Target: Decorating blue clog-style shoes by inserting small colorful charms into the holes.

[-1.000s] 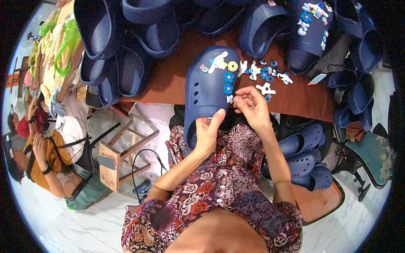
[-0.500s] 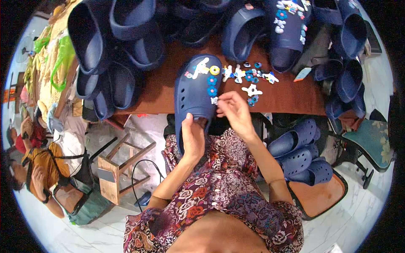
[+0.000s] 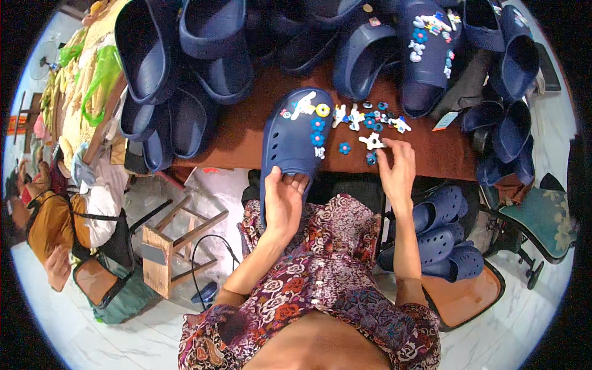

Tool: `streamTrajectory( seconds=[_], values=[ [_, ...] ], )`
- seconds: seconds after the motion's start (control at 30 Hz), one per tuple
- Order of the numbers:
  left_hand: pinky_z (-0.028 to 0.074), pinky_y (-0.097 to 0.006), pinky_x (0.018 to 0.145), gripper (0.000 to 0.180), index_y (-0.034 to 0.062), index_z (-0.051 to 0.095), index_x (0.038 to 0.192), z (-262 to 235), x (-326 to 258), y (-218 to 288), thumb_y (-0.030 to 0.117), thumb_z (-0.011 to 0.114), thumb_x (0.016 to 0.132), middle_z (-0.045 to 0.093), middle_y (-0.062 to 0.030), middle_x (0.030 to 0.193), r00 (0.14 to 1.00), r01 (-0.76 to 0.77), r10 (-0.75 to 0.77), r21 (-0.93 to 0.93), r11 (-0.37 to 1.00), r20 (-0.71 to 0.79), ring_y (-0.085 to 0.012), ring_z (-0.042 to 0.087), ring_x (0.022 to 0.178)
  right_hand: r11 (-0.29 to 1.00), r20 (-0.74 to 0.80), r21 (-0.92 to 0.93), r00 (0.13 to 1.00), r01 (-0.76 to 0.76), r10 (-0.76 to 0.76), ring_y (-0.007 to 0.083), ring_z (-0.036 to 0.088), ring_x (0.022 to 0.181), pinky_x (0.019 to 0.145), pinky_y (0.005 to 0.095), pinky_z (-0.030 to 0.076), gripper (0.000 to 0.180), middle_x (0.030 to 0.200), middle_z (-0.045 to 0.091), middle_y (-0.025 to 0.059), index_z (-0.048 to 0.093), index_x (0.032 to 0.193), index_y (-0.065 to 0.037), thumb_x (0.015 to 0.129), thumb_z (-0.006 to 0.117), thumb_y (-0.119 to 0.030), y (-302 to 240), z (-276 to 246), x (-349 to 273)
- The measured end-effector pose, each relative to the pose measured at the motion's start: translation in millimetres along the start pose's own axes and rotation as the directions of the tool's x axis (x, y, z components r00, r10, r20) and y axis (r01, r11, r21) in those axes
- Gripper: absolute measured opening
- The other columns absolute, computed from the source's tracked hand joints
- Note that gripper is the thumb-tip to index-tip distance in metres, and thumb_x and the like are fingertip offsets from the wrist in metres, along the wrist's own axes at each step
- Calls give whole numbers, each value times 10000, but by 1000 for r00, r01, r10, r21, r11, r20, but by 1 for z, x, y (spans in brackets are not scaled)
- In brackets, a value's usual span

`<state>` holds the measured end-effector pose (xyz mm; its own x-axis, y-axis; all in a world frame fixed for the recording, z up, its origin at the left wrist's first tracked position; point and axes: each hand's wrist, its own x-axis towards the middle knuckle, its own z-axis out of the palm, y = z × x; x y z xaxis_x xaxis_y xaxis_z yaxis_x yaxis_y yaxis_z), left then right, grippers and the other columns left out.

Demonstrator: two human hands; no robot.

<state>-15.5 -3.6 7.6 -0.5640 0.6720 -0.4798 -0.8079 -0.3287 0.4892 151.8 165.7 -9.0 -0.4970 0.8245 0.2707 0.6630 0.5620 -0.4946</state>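
Note:
My left hand [image 3: 283, 206] grips a navy clog [image 3: 288, 132] at its heel opening, with the toe pointing away from me. Charms are set in its upper: a white character charm [image 3: 304, 105], a yellow ring charm [image 3: 322, 110], blue flower charms [image 3: 317, 131] and a small white charm [image 3: 319, 152]. Several holes along the clog's left side are bare. Over the brown tabletop, my right hand [image 3: 398, 171] has its thumb and index finger apart at the edge of a loose white charm [image 3: 371, 142]. A loose blue flower charm [image 3: 345, 148] lies between clog and hand.
More loose charms [image 3: 370, 117] lie on the brown cloth [image 3: 240, 132]. Navy clogs [image 3: 216, 74] crowd the far edge, including a decorated one [image 3: 425, 68]. Other clogs rest on an orange-seated chair [image 3: 465, 296] at right. A wooden stool [image 3: 158, 265] and another person [image 3: 46, 228] are at left.
My right hand has left the clog's right edge and moved right to the loose charms. The left hand still holds the clog. A lone blue flower charm now shows beside the clog.

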Motion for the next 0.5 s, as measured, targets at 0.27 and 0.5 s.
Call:
streamTrajectory(
  seconds=[0.27, 0.5],
  values=[
    [405, -342, 904, 312, 91, 524, 1124, 3, -3, 7, 296, 544, 889, 589, -44, 1091, 998, 8, -6, 31, 999, -56, -184, 537, 999, 1000, 32, 22, 999, 20, -21, 316, 541, 953, 839, 407, 440, 232, 1019, 574, 132, 631, 1083, -51, 871, 629, -145, -3, 7, -5],
    [395, -301, 744, 274, 105, 565, 1062, -6, -2, 9, 301, 548, 871, 614, -9, 985, 996, 31, -30, 12, 999, -87, -153, 536, 860, 972, -47, 218, 994, -89, 101, 296, 554, 1024, 901, 379, 432, 208, 1053, 593, 128, 652, 1086, -52, 898, 584, -108, 18, 6, 5]
  ],
)
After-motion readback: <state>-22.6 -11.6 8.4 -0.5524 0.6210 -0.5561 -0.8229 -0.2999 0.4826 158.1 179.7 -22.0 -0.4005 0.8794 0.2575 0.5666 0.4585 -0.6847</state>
